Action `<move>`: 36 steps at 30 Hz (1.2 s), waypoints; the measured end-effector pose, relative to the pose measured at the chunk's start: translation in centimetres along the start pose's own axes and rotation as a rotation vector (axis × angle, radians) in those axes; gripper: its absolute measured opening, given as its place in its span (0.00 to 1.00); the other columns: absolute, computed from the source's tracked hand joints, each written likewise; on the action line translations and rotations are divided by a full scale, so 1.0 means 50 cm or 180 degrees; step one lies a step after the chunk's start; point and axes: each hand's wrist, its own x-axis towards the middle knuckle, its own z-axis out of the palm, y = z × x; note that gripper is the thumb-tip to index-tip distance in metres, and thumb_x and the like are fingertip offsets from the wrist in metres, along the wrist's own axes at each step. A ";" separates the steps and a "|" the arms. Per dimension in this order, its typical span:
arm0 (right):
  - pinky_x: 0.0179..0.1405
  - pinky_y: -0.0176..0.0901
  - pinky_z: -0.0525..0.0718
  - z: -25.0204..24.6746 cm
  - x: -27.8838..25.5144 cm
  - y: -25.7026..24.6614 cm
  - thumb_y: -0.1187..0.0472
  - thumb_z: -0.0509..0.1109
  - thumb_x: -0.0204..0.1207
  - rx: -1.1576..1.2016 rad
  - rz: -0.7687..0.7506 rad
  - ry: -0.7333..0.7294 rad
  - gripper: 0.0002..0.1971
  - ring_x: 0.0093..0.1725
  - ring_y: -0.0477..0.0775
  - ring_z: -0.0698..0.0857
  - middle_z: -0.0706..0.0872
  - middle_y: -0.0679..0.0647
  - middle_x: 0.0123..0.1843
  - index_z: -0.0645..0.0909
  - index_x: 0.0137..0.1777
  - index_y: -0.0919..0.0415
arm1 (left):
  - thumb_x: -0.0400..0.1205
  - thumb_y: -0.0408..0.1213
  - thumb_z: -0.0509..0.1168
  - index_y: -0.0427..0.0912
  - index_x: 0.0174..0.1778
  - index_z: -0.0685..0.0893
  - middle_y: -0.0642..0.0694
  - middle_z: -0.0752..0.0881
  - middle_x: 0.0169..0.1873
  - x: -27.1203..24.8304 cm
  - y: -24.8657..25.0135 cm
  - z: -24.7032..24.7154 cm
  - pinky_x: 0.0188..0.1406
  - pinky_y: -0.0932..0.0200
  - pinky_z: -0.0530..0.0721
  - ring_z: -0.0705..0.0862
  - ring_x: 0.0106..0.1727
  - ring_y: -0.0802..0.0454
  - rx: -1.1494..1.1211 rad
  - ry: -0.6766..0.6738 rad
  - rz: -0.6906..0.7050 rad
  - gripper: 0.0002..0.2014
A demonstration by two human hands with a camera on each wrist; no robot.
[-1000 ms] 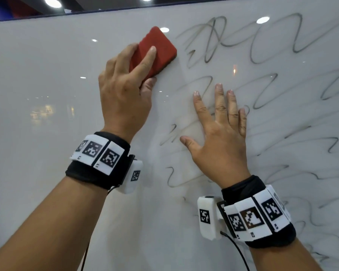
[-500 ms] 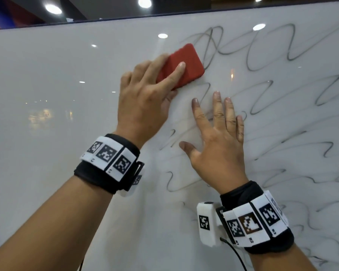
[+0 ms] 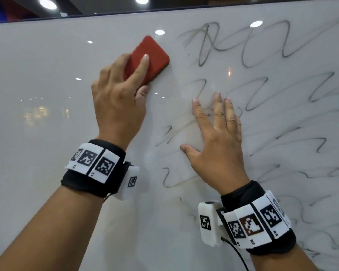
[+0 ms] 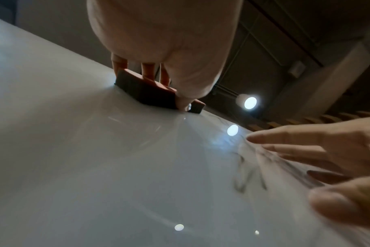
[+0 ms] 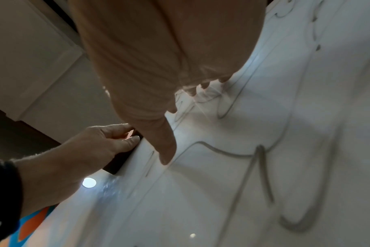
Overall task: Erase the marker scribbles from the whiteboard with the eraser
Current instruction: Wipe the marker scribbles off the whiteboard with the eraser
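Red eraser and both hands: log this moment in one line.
left hand grips red rectangular eraser on white glossy whiteboard | right hand flat on board | grey marker scribbles remain

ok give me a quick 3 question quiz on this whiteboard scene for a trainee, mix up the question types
1. True or false: the right hand grips the red eraser.
2. Multiple choice: where do most remaining marker scribbles lie on the whiteboard? A) left of the eraser B) right of the eraser C) only along the bottom edge
3. Fill in: the right hand lies ____ on the board, fingers straight.

Key:
1. False: the left hand grips it, while the right holds nothing.
2. B
3. flat
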 end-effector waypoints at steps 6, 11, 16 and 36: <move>0.84 0.58 0.36 0.004 -0.004 0.002 0.41 0.74 0.74 -0.0049 0.0094 0.0007 0.50 0.86 0.58 0.32 0.34 0.55 0.89 0.42 0.87 0.40 | 0.84 0.43 0.67 0.53 0.79 0.76 0.43 0.78 0.74 -0.090 0.015 0.013 0.59 0.44 0.73 0.76 0.68 0.41 0.0174 -0.0050 0.0861 0.25; 0.85 0.58 0.38 0.005 -0.008 0.005 0.42 0.75 0.74 0.0075 0.0130 0.0033 0.50 0.87 0.57 0.34 0.36 0.54 0.89 0.44 0.87 0.39 | 0.81 0.42 0.67 0.55 0.78 0.76 0.45 0.77 0.74 -0.111 0.045 0.020 0.60 0.42 0.74 0.75 0.68 0.42 0.0041 0.0073 0.0208 0.26; 0.85 0.58 0.40 0.016 -0.029 0.013 0.43 0.76 0.73 0.0065 0.0148 0.0055 0.50 0.87 0.57 0.37 0.39 0.53 0.89 0.46 0.87 0.40 | 0.82 0.41 0.68 0.53 0.77 0.77 0.42 0.79 0.73 -0.188 0.044 0.021 0.56 0.43 0.74 0.76 0.66 0.41 0.0160 -0.0020 0.0640 0.25; 0.84 0.57 0.40 0.062 -0.136 0.031 0.45 0.79 0.70 0.0089 0.0411 0.0024 0.53 0.87 0.57 0.35 0.37 0.55 0.89 0.48 0.88 0.41 | 0.84 0.40 0.68 0.53 0.76 0.79 0.41 0.80 0.72 -0.280 0.045 0.026 0.59 0.41 0.75 0.78 0.66 0.40 0.0165 0.0014 0.0690 0.22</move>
